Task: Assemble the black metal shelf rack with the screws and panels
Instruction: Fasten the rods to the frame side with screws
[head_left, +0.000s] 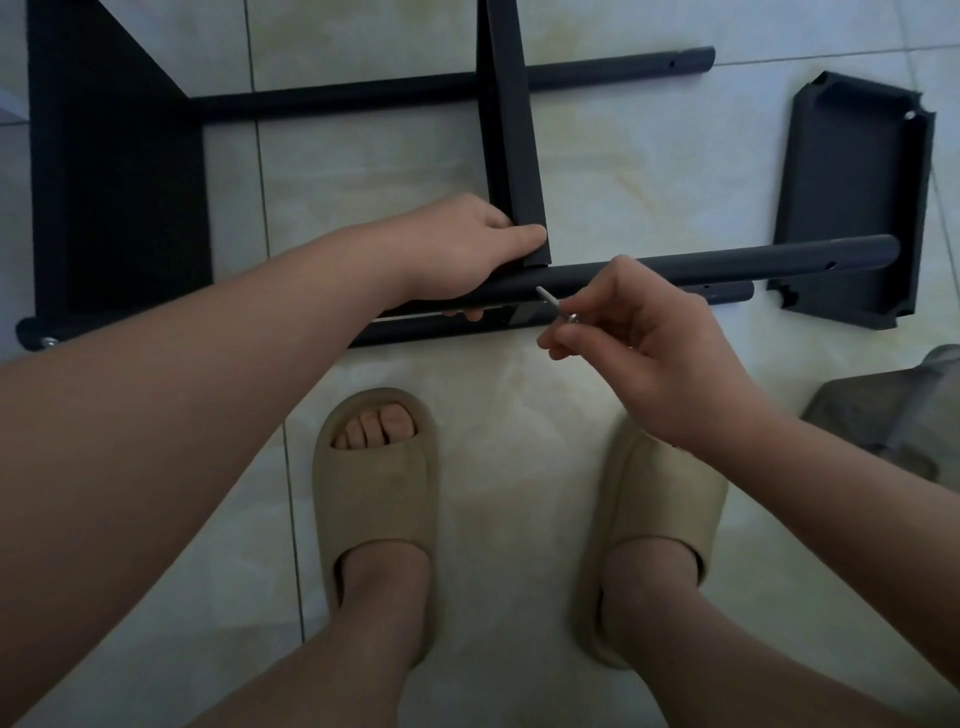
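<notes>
The black metal rack lies on its side on the tiled floor. My left hand (467, 249) grips the near black pole (727, 262) and the lower end of an upright black panel (511, 119) where the two meet. My right hand (639, 338) pinches a silver screw (553, 304) whose tip points at the pole just right of that joint. A second black pole (415, 85) runs across the far side. A wider black panel (114, 171) is fixed at the left end. A loose black shelf panel (852, 202) lies on the floor at the right.
My two feet in beige slippers (376, 499) stand on the pale floor tiles just in front of the rack. A grey plastic bag (893, 415) lies at the right edge. Another black pole (727, 294) lies just below the near one.
</notes>
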